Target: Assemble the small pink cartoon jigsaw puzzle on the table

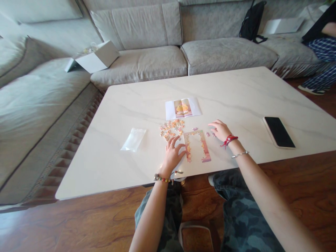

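Note:
On the white table lies a partly joined jigsaw puzzle frame (206,154), with its top and two sides linked and the side toward me open. My left hand (173,152) rests with fingers spread between its left edge and a heap of loose puzzle pieces (169,128). To the right of the frame, my right hand (219,130) hovers over or touches the table with fingers extended, close to a few loose pinkish pieces (208,134). Another loose piece (194,129) sits just above the frame. Behind it all is a creased picture sheet (183,107) showing yellow figures.
A clear plastic bag (133,139) lies left of the heap. Toward the table's right end is a phone (279,132). A grey sofa (152,63) stands behind, holding a white box (98,57) and a black backpack (252,21). Another person (321,49) is at far right.

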Demonstrator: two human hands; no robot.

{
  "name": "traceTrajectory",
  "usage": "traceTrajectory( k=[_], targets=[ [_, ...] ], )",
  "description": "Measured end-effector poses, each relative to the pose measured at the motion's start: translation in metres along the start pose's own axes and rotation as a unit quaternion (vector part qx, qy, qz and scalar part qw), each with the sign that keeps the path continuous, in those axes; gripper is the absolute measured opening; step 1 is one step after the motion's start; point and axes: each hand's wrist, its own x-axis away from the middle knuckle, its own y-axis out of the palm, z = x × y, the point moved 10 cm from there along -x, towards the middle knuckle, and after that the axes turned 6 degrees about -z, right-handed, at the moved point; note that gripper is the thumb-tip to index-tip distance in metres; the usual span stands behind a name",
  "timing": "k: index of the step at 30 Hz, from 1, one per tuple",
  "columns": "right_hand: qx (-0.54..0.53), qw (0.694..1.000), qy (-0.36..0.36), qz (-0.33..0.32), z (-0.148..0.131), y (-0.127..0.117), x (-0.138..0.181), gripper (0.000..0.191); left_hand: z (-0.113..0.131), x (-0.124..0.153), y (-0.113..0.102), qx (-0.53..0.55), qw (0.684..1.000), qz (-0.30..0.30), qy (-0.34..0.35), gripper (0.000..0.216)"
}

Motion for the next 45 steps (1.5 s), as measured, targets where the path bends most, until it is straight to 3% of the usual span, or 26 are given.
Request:
traceTrajectory(
  k=[7,11,14,18,19,22,26,32,40,45],
  targets=[
    [0.024,0.994,-0.026,-0.105,-0.043,0.039,-0.058,0.013,0.0,-0.002,0.006,0.01,1.0,-0.006,-0.004,0.019],
    [0.024,0.992,-0.003,-0.124,-0.05,0.059,-0.07,0.008,-0.002,-0.003,0.008,0.012,1.0,-0.014,-0.014,0.02],
    [0.013,0.993,0.02,-0.119,-0.05,0.056,-0.07,0.008,-0.004,-0.003,0.007,0.012,1.0,-0.018,-0.02,0.02],
    [-0.031,0.994,0.03,-0.102,-0.053,0.033,-0.039,0.005,-0.007,-0.002,0.005,0.013,0.999,-0.021,-0.028,0.021],
    [-0.091,0.989,0.02,-0.112,-0.057,0.03,-0.024,0.007,-0.007,-0.001,0.004,0.013,0.999,-0.023,-0.028,0.02],
    [-0.2,0.96,0.041,-0.193,-0.065,0.041,0.032,0.011,0.0,0.002,0.002,0.016,0.999,-0.028,-0.011,0.016],
    [-0.2,0.955,0.047,-0.213,-0.08,0.056,0.081,0.017,0.021,0.005,0.006,0.029,0.998,-0.047,0.039,0.012],
    [-0.105,0.982,-0.022,-0.154,-0.094,0.053,0.081,0.01,0.038,0.008,0.024,0.042,0.991,-0.098,0.081,0.016],
    [-0.059,0.986,-0.105,-0.115,-0.097,0.039,0.101,0.02,0.035,0.006,0.029,0.037,0.992,-0.106,0.058,0.014],
    [-0.024,0.987,-0.116,-0.106,-0.102,0.037,0.116,0.025,0.042,0.005,0.03,0.034,0.992,-0.103,0.059,0.019]
  ],
)
